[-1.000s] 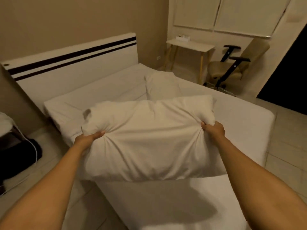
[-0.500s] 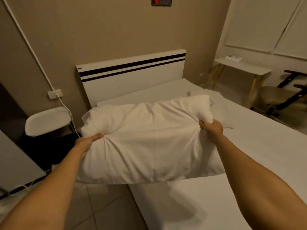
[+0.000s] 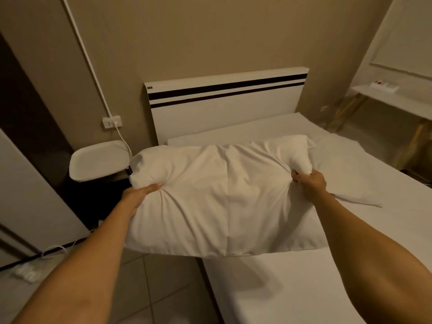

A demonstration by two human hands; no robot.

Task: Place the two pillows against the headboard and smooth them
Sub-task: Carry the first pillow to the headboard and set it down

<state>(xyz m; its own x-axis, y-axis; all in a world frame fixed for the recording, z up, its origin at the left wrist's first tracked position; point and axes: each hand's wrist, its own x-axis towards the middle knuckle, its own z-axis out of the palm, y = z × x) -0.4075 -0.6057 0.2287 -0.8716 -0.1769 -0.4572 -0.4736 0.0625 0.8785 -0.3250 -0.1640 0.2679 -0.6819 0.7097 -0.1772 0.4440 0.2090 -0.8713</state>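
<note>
Here, in the head view, a white pillow (image 3: 222, 197) fills the centre of the frame, held up in the air over the near left edge of the bed (image 3: 292, 288). The left hand (image 3: 138, 195) is clenched on bunched fabric at the pillow's left end, and the right hand (image 3: 309, 182) is clenched on a gathered corner at its right end. A second pillow (image 3: 339, 169) lies flat on the bed at centre right, partly hidden behind the held one and well apart from the headboard (image 3: 224, 108). The headboard, white with two dark stripes, stands against the beige wall at upper centre; a small label at its upper left corner is too small to read. At centre left a wall socket (image 3: 112, 122) has a white cable (image 3: 124, 139) plugged in, above a white seat (image 3: 100, 160). At the far right stands a white tabletop (image 3: 397, 101).
</note>
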